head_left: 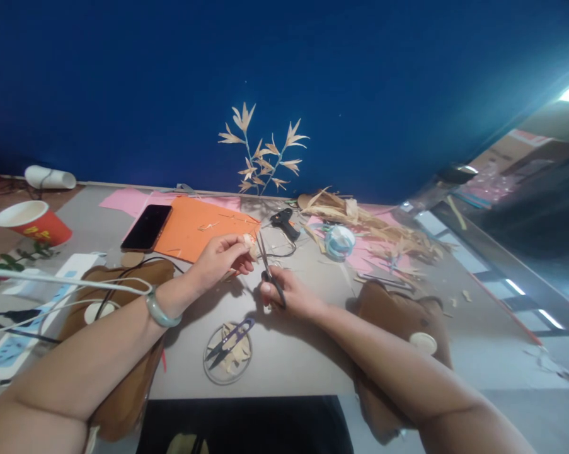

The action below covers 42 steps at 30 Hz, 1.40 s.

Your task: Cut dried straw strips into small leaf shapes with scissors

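Note:
My left hand (220, 258) pinches a small pale strip of dried leaf (250, 243) above the grey table (288, 353). My right hand (287, 295) is closed round the black handles of a pair of scissors (266, 265), whose blades point up towards the leaf piece. A pale green bangle (161, 312) circles my left wrist. Just below both hands, a small thread snipper (230, 337) lies on a round clear dish (227, 354) with leaf scraps.
An orange sheet (201, 233) and a black phone (147, 227) lie behind my left hand. A glue gun (285, 222), tape roll (339, 241) and dried leaf pile (383, 233) sit at the right. A red paper cup (33, 222) and power strip (33, 309) are at left.

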Tool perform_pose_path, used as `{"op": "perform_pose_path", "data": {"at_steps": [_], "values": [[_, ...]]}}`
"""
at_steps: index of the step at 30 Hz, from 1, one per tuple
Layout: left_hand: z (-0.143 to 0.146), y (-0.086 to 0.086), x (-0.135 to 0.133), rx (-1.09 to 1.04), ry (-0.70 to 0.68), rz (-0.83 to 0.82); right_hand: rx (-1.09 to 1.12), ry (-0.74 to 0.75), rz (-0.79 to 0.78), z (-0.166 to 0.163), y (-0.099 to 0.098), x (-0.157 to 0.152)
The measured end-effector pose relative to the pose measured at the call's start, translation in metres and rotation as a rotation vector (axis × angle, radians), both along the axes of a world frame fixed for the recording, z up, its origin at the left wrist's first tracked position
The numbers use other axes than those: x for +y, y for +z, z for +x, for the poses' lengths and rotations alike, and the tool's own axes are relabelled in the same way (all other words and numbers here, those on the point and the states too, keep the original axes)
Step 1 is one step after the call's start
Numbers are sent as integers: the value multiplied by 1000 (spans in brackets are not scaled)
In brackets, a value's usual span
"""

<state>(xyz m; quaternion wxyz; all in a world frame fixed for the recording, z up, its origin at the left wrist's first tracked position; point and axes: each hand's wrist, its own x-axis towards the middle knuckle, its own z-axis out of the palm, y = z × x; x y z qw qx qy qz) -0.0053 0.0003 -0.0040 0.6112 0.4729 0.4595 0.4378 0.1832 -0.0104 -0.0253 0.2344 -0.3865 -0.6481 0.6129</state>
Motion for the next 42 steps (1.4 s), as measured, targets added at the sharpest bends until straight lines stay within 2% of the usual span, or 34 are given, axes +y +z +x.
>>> {"op": "perform_pose_path", "data": {"at_steps": [7,13,29,36,42], "values": [[0,-2,-1,63,-126,58,-7,22,-18,1,1,-3],[-1,-3,-1,89,-167,112,-15,-8,-29,1,-4,-2],[0,-4,-1,77,-154,100,-15,-65,-67,0,-11,-2],[-2,-6,1,-7,-132,6,63,-203,-72,-1,-10,2],[-3,-8,2,81,-164,34,121,-366,57,2,2,3]]}}
